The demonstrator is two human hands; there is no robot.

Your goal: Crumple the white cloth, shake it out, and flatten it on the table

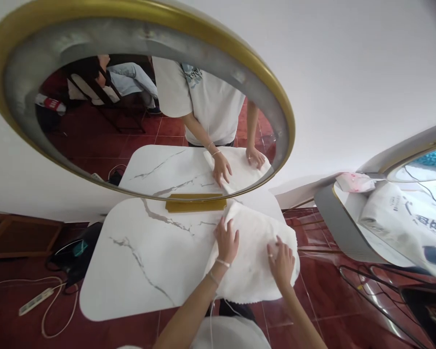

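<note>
A white cloth with a scalloped edge [252, 257] lies spread over the right part of a white marbled table [131, 276]. My left hand [226, 240] rests at the cloth's left edge, fingers apart, with bracelets on the wrist. On the cloth's right part lies my right hand [281, 261], fingers spread and a ring on one finger. Both palms face down, and neither hand grips anything.
A round gold-framed mirror [287, 121] on a gold base [196, 203] stands at the table's back, reflecting a seated person. At right, another table [359, 242] holds printed white cloth [414, 213]. A power strip [35, 301] and cables lie on the floor at left.
</note>
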